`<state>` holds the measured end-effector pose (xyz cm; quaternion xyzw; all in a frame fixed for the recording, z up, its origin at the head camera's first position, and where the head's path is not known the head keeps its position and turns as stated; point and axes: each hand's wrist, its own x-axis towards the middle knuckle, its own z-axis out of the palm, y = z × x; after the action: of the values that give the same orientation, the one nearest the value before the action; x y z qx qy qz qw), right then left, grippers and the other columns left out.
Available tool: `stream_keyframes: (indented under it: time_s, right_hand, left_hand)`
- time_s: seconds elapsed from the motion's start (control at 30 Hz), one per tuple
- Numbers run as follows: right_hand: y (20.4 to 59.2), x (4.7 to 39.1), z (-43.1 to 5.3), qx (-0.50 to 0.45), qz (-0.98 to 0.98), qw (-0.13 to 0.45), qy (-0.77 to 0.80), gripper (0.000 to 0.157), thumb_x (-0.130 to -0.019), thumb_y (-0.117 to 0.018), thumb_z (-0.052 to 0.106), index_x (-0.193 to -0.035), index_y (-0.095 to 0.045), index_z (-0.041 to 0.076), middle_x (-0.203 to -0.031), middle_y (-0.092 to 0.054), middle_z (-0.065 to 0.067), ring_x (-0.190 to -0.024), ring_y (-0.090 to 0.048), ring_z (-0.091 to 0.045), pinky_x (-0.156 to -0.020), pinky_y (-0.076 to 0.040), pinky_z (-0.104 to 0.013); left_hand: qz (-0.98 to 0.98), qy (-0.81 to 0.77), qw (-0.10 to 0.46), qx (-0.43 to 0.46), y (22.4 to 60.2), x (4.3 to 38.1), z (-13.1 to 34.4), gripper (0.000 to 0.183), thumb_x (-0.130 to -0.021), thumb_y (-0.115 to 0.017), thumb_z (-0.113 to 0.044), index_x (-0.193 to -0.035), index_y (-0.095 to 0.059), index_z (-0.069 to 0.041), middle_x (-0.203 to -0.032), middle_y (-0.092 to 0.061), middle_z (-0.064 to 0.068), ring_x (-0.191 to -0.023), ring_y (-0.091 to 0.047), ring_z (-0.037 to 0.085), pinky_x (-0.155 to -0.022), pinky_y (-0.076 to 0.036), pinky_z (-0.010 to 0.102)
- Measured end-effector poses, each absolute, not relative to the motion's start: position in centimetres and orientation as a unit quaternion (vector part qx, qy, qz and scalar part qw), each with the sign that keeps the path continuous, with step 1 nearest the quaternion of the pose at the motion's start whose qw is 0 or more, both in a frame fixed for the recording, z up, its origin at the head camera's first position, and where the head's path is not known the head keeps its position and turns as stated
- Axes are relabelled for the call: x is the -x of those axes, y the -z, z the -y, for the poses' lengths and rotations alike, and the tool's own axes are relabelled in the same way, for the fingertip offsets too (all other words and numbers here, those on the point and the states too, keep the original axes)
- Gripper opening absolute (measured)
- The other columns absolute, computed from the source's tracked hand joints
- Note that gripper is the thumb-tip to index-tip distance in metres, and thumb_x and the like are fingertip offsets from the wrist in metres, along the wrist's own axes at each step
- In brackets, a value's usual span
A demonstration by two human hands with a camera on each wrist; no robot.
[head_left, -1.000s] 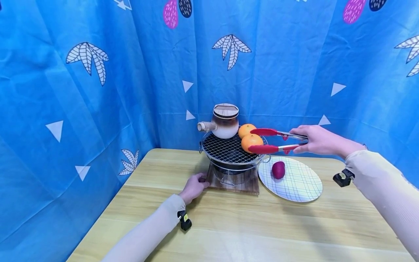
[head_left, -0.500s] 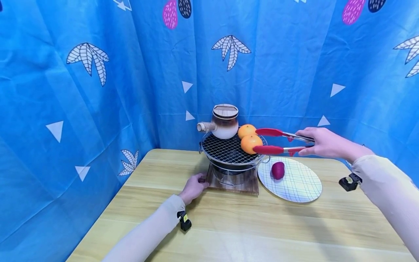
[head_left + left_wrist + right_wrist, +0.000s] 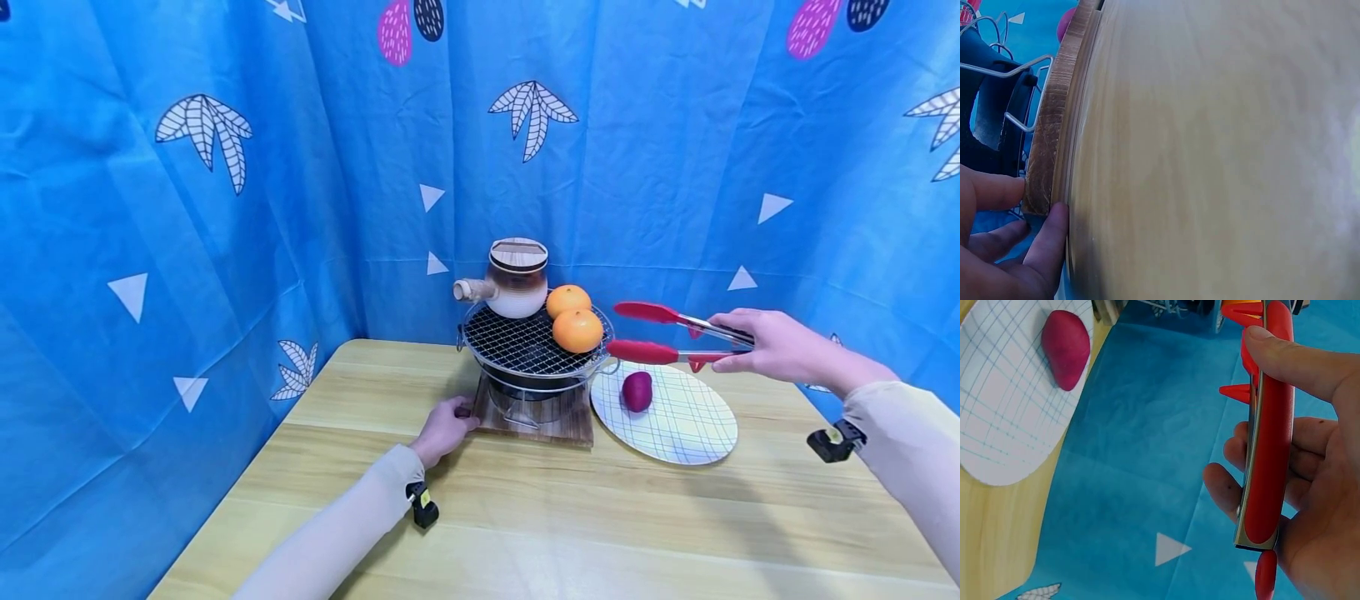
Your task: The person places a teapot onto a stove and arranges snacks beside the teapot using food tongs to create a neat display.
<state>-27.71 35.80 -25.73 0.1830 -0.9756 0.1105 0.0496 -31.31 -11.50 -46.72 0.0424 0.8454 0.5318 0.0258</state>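
Note:
My right hand (image 3: 783, 346) holds a pair of red-tipped metal tongs (image 3: 648, 352), its jaws spread with nothing between them. In the right wrist view, thumb and fingers wrap the red handle (image 3: 1269, 456). The tongs' tips stop just right of two oranges (image 3: 577, 332), which rest side by side on the round wire grill (image 3: 517, 346). Left of the grill's base, my left hand (image 3: 444, 429) pinches the near-left corner of the wooden board (image 3: 562, 429) under the grill. The left wrist view has finger and thumb on either side of that board (image 3: 1054, 119).
A small brown-and-white pot (image 3: 517, 292) with a wooden lid and side handle stands at the grill's back. Right of the grill, an oval checked plate (image 3: 690, 433) carries a smooth purple oval item (image 3: 637, 392). A blue curtain (image 3: 637, 167) hangs behind the table (image 3: 525, 517).
The tongs have withdrawn to the right from around the oranges, carried by my right hand. Both oranges stay on the grill. My left hand keeps its place.

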Motion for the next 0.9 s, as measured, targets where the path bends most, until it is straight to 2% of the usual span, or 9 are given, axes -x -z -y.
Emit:
stream_keyframes:
  time_s: [0.37,0.57,0.77,0.9]
  right_hand:
    - [27.7,27.2,-37.9,-0.161,0.979,0.039,-0.116,0.090,-0.081,-0.080,0.049,-0.142,-0.048,-0.009,-0.137,-0.051,-0.039,-0.122,-0.046,-0.056,-0.087,-0.046,-0.072]
    - [29.0,27.1,-38.9,-0.151,0.981,0.032,-0.118,0.091,-0.080,-0.080,0.051,-0.141,-0.049,-0.009,-0.134,-0.053,-0.039,-0.118,-0.050,-0.054,-0.083,-0.050,-0.068]
    - [30.2,27.1,-39.7,-0.145,0.982,0.018,-0.123,0.093,-0.080,-0.079,0.053,-0.141,-0.048,-0.010,-0.137,-0.048,-0.042,-0.123,-0.044,-0.060,-0.089,-0.044,-0.075]
    - [30.8,27.2,-40.1,-0.146,0.981,0.014,-0.124,0.095,-0.080,-0.079,0.055,-0.140,-0.049,-0.011,-0.136,-0.050,-0.042,-0.122,-0.045,-0.060,-0.089,-0.044,-0.074]
  left_hand:
    - [-0.844,-0.534,0.023,-0.042,46.8,31.4,11.4,0.051,-0.091,-0.068,-0.008,-0.139,-0.055,0.001,-0.118,-0.067,0.016,-0.104,-0.063,0.026,-0.089,-0.055,0.040]
    - [-0.846,-0.531,0.021,-0.041,46.9,31.5,11.4,0.051,-0.090,-0.068,-0.008,-0.139,-0.056,0.001,-0.118,-0.067,0.015,-0.105,-0.063,0.026,-0.091,-0.055,0.040]
    - [-0.846,-0.532,0.019,-0.041,46.9,31.5,11.5,0.052,-0.089,-0.069,-0.008,-0.139,-0.056,0.001,-0.120,-0.067,0.016,-0.108,-0.064,0.028,-0.094,-0.054,0.044]
    - [-0.846,-0.531,0.020,-0.040,46.9,31.4,11.4,0.052,-0.090,-0.069,-0.008,-0.139,-0.056,0.000,-0.121,-0.067,0.016,-0.110,-0.063,0.029,-0.096,-0.053,0.044]
